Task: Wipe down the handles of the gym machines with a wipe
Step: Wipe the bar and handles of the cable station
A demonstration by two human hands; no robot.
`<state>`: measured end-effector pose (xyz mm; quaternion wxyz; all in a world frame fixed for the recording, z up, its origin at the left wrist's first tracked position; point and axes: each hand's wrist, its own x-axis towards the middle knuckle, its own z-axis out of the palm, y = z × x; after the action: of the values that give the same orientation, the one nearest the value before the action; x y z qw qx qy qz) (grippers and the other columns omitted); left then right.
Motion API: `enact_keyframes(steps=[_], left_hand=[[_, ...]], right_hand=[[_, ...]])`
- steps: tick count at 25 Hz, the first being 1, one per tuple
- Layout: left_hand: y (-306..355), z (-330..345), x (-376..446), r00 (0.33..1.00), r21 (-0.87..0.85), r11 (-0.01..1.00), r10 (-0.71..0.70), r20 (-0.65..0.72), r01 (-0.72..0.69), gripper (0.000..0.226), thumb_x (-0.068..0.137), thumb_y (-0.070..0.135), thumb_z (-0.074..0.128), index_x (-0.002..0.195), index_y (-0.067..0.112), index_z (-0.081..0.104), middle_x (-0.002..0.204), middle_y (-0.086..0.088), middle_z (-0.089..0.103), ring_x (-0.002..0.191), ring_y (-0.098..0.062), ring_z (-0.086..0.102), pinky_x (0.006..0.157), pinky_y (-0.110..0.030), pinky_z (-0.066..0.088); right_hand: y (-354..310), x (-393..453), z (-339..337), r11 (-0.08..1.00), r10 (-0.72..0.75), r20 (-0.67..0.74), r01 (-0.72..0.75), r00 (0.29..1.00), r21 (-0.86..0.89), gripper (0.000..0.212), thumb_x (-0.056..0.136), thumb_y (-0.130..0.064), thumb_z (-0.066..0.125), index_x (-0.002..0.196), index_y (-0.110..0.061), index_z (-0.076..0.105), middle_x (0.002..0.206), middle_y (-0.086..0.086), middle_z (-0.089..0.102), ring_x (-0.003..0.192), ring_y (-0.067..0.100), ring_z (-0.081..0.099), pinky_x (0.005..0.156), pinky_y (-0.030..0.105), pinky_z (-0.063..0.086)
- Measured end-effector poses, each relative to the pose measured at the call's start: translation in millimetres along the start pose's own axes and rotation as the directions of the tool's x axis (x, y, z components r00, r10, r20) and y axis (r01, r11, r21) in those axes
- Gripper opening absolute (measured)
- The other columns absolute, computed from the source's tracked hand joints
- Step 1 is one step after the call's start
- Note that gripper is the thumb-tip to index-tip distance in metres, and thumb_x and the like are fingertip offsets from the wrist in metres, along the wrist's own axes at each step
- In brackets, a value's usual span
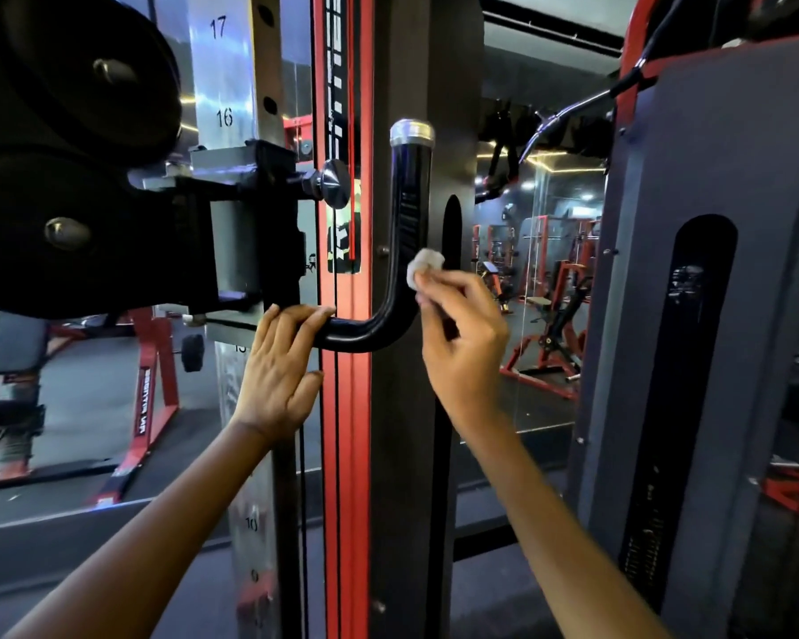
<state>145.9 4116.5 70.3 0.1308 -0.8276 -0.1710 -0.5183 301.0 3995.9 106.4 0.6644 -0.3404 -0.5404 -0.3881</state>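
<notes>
Head view, standing close to a cable machine.

Handle: black L-shaped handle (404, 232) with a chrome end cap (412, 131) at the top. Its horizontal leg runs left toward the carriage; its vertical leg rises in front of the dark upright post (402, 431). A ribbed grip section shows on the vertical leg.

Left hand (280, 366): fingers (305, 318) hooked over the top of the horizontal leg near the carriage, close together and curled on the bar; thumb below, apart from the bar, against the red rail (344, 408).

Right hand (462, 329): fingers bunched together, pinching a small white wipe (423, 266), crumpled into a wad. The wipe touches the right side of the vertical leg just above the bend.

Surroundings: silver numbered upright (222, 76) at left, marked 17, 16 and, lower, 10. Black adjustable carriage (245, 214) on it, with a metal pull-pin knob (333, 183) facing right. Two black pulley wheels (65, 145) at far left. Grey weight-stack shroud (711, 315) with a dark slot at right. A curved chrome bar (568, 115) hangs beyond it. Red-framed benches and racks (550, 292) in the background; whether through glass or mirrored, I cannot tell.
</notes>
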Motion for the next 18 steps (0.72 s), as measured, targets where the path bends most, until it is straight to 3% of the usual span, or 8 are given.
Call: enact_keyframes(steps=[6,9,11,13,15,18], left_hand=[[-4,4,-2,1.0,-0.023,1.0,-0.008,-0.003,0.008,0.069,0.066,0.027,0.037,0.131,0.003,0.044,0.122,-0.015,0.05,0.122,-0.028,0.042,0.117,-0.034,0.01],[-4,6,-2,1.0,-0.033,0.999,0.008,-0.016,-0.009,0.069,0.066,0.028,0.035,0.13,0.003,0.044,0.123,-0.015,0.051,0.122,-0.028,0.043,0.117,-0.037,0.013],[-4,4,0,1.0,-0.047,0.999,0.011,-0.027,-0.012,0.068,0.069,0.029,0.034,0.129,0.002,0.046,0.123,-0.015,0.052,0.122,-0.028,0.044,0.116,-0.036,0.014],[-4,4,-2,0.999,-0.057,0.998,0.013,-0.04,-0.015,0.068,0.069,0.029,0.033,0.129,0.0,0.048,0.122,-0.015,0.052,0.122,-0.026,0.043,0.116,-0.035,0.014],[-3,5,-1,0.998,-0.07,0.998,0.007,-0.059,-0.011,0.068,0.067,0.027,0.033,0.128,0.0,0.049,0.122,-0.015,0.052,0.121,-0.026,0.043,0.117,-0.037,0.015],[0,6,-1,0.997,-0.078,0.997,-0.022,-0.078,0.016,0.066,0.067,0.026,0.033,0.125,0.0,0.051,0.12,-0.015,0.052,0.121,-0.026,0.042,0.117,-0.036,0.014]], right_hand=[[-26,-63,32,0.968,0.249,-0.2,-0.235,0.948,0.089,0.014,0.082,0.004,0.062,0.095,0.004,0.067,0.097,0.011,0.059,0.092,0.011,0.06,0.077,0.021,0.053],[-41,-84,52,0.922,0.361,-0.119,-0.335,0.925,0.194,0.009,0.083,0.005,0.061,0.087,-0.001,0.067,0.098,0.003,0.058,0.091,0.013,0.061,0.076,0.027,0.054],[-49,-89,61,0.85,0.458,-0.033,-0.426,0.889,0.311,0.017,0.084,0.003,0.062,0.09,-0.013,0.067,0.096,-0.003,0.061,0.09,0.015,0.063,0.078,0.027,0.053],[-51,-87,63,0.736,0.604,-0.059,-0.529,0.795,0.422,0.02,0.084,0.003,0.061,0.09,-0.015,0.066,0.093,0.002,0.065,0.089,0.018,0.064,0.08,0.028,0.052],[-56,-81,62,0.563,0.773,-0.086,-0.618,0.628,0.549,0.012,0.085,0.003,0.06,0.091,-0.006,0.066,0.09,0.009,0.068,0.09,0.021,0.066,0.082,0.032,0.054],[-59,-63,53,0.128,0.936,0.127,-0.653,0.329,0.746,0.007,0.088,-0.002,0.057,0.092,-0.005,0.062,0.082,0.003,0.07,0.085,0.017,0.068,0.081,0.031,0.055]])
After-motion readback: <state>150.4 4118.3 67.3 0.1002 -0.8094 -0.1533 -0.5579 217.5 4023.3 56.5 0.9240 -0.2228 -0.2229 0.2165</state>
